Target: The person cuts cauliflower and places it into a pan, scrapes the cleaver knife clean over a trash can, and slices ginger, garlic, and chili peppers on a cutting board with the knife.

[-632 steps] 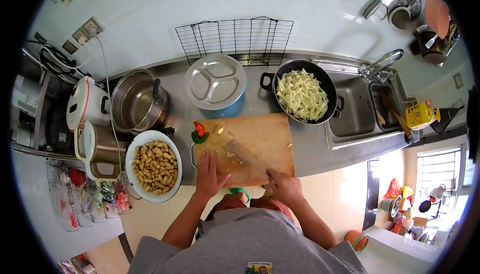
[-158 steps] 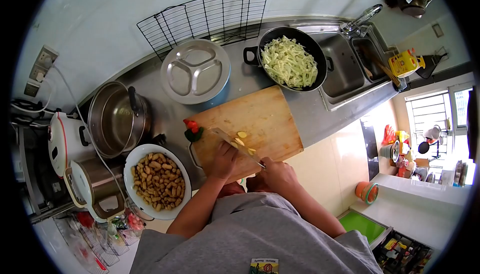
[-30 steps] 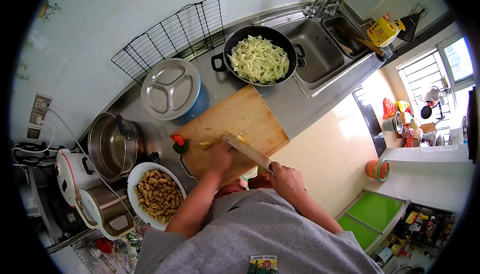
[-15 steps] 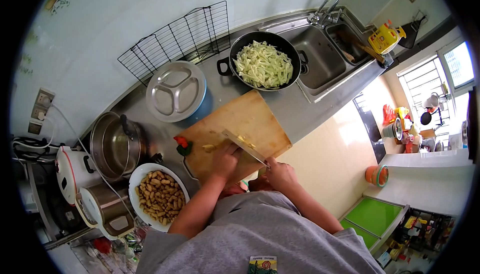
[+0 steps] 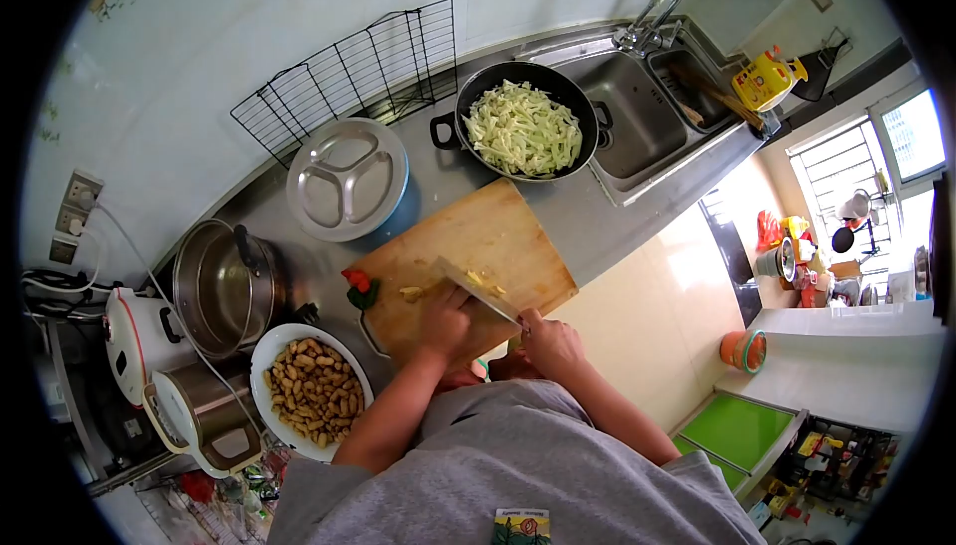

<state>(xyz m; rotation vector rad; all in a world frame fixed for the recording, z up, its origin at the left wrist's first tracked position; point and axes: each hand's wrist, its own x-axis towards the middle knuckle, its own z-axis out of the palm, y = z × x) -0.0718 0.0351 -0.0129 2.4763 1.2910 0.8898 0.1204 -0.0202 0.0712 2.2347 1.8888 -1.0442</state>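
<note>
My right hand (image 5: 554,344) is closed round the handle of a kitchen knife (image 5: 480,292), whose broad blade slants up and left over the wooden cutting board (image 5: 488,221). Just behind the blade, my left hand (image 5: 445,321) rests on the board with its fingers curled against the knife's near side; whatever lies under them is hidden. Small pale yellow slices (image 5: 485,280) lie beyond the blade, and more yellow pieces (image 5: 411,293) sit left of my left hand. Red and dark green peppers (image 5: 359,286) lie at the board's left edge.
A black pan (image 5: 523,122) of shredded cabbage stands behind the board, beside the sink (image 5: 637,117). To the left are a stack of divided metal plates (image 5: 348,182), a steel pot (image 5: 229,286), a bowl of peanuts (image 5: 314,386) and a rice cooker (image 5: 139,341).
The knife blade has shifted slightly, and more yellow slices show beyond it. Both hands stay in nearly the same place; the whole view has moved a little.
</note>
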